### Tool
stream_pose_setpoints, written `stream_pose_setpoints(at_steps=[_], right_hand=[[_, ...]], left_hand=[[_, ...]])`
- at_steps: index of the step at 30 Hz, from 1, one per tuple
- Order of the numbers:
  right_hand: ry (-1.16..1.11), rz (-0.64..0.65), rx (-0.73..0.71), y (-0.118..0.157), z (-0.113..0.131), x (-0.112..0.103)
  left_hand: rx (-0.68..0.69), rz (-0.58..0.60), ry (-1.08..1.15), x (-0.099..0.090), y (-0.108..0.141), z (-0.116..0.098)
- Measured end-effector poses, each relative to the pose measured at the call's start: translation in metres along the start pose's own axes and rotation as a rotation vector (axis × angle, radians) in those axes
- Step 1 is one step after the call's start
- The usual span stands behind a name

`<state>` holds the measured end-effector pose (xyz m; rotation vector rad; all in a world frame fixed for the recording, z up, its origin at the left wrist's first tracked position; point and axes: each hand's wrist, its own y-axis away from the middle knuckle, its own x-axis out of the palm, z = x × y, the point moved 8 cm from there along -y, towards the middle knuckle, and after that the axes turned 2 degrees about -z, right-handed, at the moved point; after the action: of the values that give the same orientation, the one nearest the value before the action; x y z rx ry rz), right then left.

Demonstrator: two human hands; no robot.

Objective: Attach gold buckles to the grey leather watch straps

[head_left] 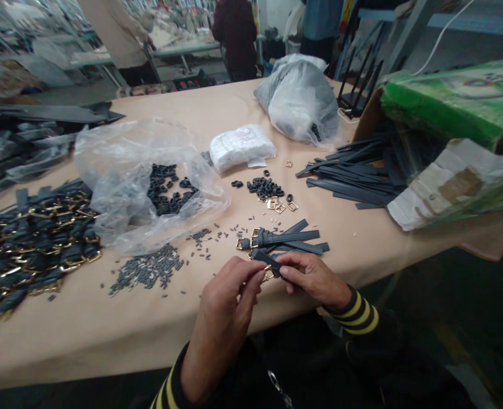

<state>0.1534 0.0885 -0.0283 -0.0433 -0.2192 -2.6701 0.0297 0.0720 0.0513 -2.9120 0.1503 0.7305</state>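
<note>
My left hand (232,295) pinches a gold buckle (269,273) near the table's front edge. Held between the fingers of my right hand (313,278) is a short dark leather strap (266,259), which meets the buckle between the two hands. Whether the strap passes through the buckle is hard to make out. Just beyond my fingers lies a small pile of dark straps (298,238), some with gold buckles attached. Farther back sit loose gold buckles (277,204) beside a heap of small black loops (266,187).
Small dark pieces (149,267) are scattered at left, before an open plastic bag (123,193) of black loops. Many buckled straps (38,244) cover the far left. A white packet (242,147), a filled bag (298,102) and a green box (456,102) with straps stand behind.
</note>
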Motion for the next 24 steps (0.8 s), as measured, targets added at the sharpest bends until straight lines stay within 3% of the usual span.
stream_pose_setpoints(at_steps=[3, 5, 11, 18, 21, 24], right_hand=[[0.009, -0.035, 0.003, 0.000, -0.002, -0.002], [-0.006, -0.008, -0.004, 0.001, -0.002, -0.001], [-0.085, 0.135, -0.025, 0.009, 0.008, 0.007], [-0.129, 0.248, -0.058, 0.013, 0.016, 0.012], [-0.085, 0.178, -0.097, 0.011, 0.020, 0.012], [-0.068, 0.007, -0.102, 0.011, 0.021, 0.008]], left_hand=[[0.130, 0.028, -0.088, 0.005, 0.003, -0.008], [0.101, 0.035, -0.064, 0.005, 0.002, -0.007], [-0.203, -0.001, 0.221, -0.007, -0.005, 0.010], [-0.502, 0.242, 0.774, 0.021, -0.001, 0.034], [-0.563, 0.249, 0.891, 0.039, 0.002, 0.042], [-0.556, 0.171, 0.946, 0.050, 0.003, 0.045]])
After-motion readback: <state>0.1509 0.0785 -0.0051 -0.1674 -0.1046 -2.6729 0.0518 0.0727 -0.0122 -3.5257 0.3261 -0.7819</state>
